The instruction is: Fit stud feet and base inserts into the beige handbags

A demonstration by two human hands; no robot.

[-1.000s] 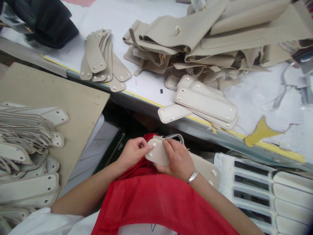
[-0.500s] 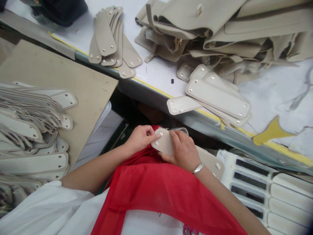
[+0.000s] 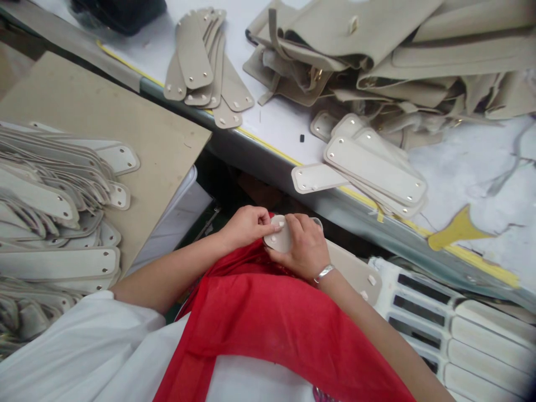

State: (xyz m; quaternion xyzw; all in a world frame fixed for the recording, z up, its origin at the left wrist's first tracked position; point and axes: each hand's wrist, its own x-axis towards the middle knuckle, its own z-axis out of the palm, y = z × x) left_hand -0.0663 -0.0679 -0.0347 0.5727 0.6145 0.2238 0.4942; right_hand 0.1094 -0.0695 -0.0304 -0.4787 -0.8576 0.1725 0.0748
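A beige strip [image 3: 283, 240] with a rounded end is held just beyond the red apron [image 3: 288, 312]. Its face is smooth and matt, and two small white tabs [image 3: 273, 239] are set side by side near that end. The strip is gripped by the right hand [image 3: 304, 245] — thumb at the near edge, fingers laid across the top — so that its middle is covered. Right of the apron, past a silver bracelet [image 3: 324, 273], a beige panel end [image 3: 355, 272] with two more white tabs is shown; whether it belongs to the same strip cannot be told. The left hand [image 3: 251, 226] is narrowed, its fingers curled and its thumb tip laid by one tab; whether the strip is pinched cannot be told.

Below the apron, a pinkish patch [image 3: 321, 395] on the white shirt [image 3: 251, 379] is cut off at the bottom and cannot be read. Beyond the apron, studded strips [image 3: 374, 169] are piled on the white surface [image 3: 282, 120], near folded beige pieces [image 3: 385, 39]. Left of the apron, pale strips [image 3: 67, 184] with metal studs are stacked on a tan board [image 3: 154, 151].
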